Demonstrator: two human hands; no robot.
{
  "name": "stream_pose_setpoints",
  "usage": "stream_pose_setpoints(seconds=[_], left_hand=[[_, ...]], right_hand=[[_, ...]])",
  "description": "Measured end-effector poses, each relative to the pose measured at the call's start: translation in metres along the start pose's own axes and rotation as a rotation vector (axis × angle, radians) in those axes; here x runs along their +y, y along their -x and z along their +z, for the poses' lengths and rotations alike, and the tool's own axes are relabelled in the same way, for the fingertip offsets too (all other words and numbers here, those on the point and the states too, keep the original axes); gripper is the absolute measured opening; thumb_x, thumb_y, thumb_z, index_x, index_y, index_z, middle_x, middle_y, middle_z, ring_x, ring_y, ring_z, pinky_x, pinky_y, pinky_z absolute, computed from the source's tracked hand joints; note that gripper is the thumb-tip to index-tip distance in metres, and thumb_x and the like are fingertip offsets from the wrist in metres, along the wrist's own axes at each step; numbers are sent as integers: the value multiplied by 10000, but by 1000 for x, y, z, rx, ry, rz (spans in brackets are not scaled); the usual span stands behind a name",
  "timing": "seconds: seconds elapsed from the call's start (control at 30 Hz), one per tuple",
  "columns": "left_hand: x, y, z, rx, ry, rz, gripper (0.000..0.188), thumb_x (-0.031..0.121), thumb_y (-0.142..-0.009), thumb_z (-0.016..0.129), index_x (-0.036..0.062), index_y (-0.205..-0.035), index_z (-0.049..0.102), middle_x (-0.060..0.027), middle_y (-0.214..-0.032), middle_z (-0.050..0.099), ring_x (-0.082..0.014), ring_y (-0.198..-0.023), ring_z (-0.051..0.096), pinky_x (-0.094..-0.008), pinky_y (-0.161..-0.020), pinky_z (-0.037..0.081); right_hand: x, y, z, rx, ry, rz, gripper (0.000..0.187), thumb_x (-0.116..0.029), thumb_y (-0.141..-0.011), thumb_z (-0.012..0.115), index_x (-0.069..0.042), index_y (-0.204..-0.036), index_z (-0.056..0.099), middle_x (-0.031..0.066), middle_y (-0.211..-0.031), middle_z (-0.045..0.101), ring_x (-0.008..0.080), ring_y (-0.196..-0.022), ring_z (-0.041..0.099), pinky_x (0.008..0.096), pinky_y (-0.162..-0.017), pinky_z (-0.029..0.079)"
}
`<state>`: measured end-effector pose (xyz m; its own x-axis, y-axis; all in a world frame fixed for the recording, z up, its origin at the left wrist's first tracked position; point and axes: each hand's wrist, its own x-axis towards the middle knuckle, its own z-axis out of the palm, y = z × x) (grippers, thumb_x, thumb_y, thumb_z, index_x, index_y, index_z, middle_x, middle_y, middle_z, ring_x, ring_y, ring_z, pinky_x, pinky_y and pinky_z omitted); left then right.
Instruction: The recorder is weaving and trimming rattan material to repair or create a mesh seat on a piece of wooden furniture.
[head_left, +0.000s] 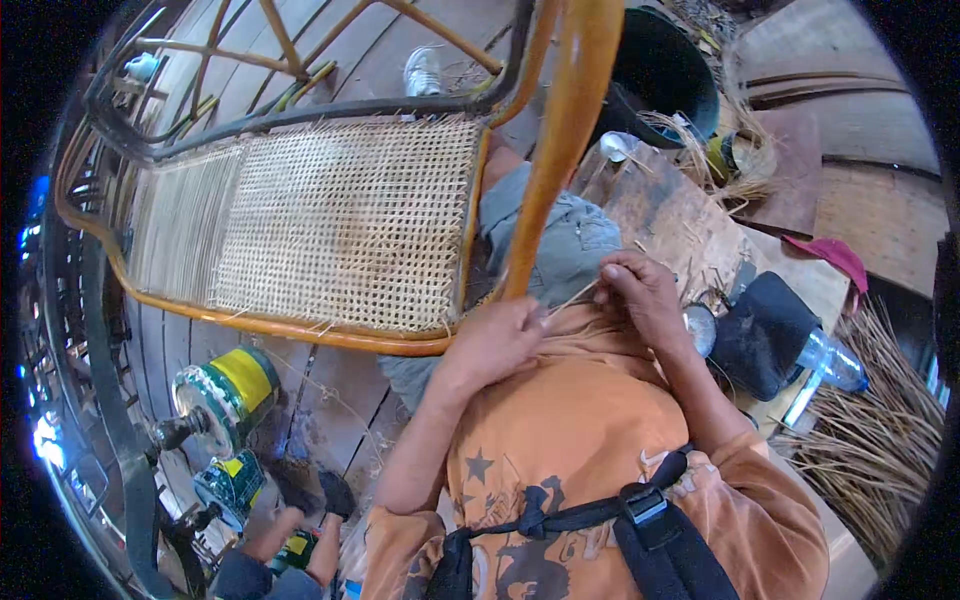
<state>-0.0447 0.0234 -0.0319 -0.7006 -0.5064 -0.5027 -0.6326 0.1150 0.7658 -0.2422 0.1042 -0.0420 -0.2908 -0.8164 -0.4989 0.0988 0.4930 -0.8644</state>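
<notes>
In front of my lap, a thin pale cane strand (576, 298) stretches between both hands. My right hand (640, 292) pinches one end of it between thumb and fingers. My left hand (498, 340), slightly blurred, is closed around the other end, close to the corner of the chair frame. To the left lies a large rattan chair frame (558, 130) of varnished, bent poles. Its panel of open cane webbing (350, 220) is woven on the right part; parallel strands (188, 225) run uncrossed at its left end.
On the right are a wooden board (670, 205), a black pouch (765, 330), a clear plastic bottle (832, 360) and a bundle of rattan strips (870, 420). Behind stands a dark bucket (665, 75). Green-and-yellow tins (240, 385) and another person's hand (275, 533) are lower left.
</notes>
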Motion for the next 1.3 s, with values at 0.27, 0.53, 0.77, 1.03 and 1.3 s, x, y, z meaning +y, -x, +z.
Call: stream_pose_setpoints(seconds=[0.27, 0.53, 0.77, 1.03, 1.3], left_hand=[[-8, -1, 7, 27, 155, -144, 236, 214, -833, 475, 0, -900, 549, -172, -739, 587, -284, -722, 594, -367, -648, 438], [12, -13, 2, -32, 452, -141, 173, 142, -822, 490, 1, -909, 537, -32, -679, 552, -92, -625, 512, -255, -597, 418], [15, -15, -4, -36, 439, -235, 157, 156, -833, 504, 10, -877, 540, -10, -609, 518, -74, -515, 465, -229, -478, 387], [22, -25, -7, 28, 802, -94, 179, 158, -822, 515, 16, -926, 543, -12, -697, 532, -40, -462, 415, -197, -435, 367], [16, -40, -1, -11, 661, -185, 190, 163, -797, 567, 18, -919, 559, 12, -690, 525, -48, -467, 435, -195, -438, 368]], right_hand=[[57, -25, -145, 114, 624, -202, 208, -155, -775, 596, -26, -939, 591, 127, -798, 614, 209, -725, 597, 305, -663, 467], [80, 18, -147, -205, 1370, 165, 529, -131, -605, 714, -139, -1099, 523, 121, -1052, 503, 328, -1011, 492, 399, -832, 428], [79, 19, -169, -297, 1334, 189, 289, -189, -691, 639, -67, -947, 582, 176, -827, 597, 328, -813, 580, 407, -707, 458], [38, -28, -174, 194, 721, 19, 372, -215, -754, 581, 31, -1031, 549, 146, -918, 620, 189, -827, 575, 304, -732, 452], [62, -70, -114, 154, 384, -128, 309, -146, -781, 561, -18, -1061, 541, 83, -893, 604, 139, -800, 561, 260, -734, 441]])
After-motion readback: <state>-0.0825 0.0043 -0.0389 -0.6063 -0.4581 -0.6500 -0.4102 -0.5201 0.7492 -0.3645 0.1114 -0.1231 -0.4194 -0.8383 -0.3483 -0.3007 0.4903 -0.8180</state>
